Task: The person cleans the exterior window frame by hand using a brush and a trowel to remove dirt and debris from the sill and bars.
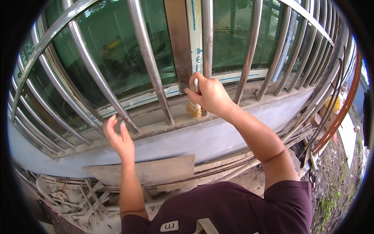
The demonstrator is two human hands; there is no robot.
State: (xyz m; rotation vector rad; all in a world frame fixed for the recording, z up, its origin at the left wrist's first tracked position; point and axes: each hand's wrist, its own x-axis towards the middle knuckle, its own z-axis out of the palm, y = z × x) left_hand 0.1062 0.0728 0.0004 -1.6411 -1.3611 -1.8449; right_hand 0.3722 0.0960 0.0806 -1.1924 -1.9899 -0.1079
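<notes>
My right hand (212, 95) is closed around the handle of a brush (194, 110) with pale tan bristles. The bristles point down onto the dusty window sill (181, 119), close to the foot of a metal bar (207, 39). Most of the handle is hidden by my fingers. Over to the left, my left hand (120, 140) is raised in front of the sill, fingers apart and holding nothing. Its fingertips come near the lower end of another metal bar (105, 85); whether they touch it I cannot tell.
Behind the bars stands a window with green-tinted glass (113, 50) and a brown frame (179, 39). Below the sill runs a pale wall (233, 134). A board (152, 170), scrap wood (91, 199) and long poles (237, 167) lie at its foot. Bent pipes (343, 113) rise at the right.
</notes>
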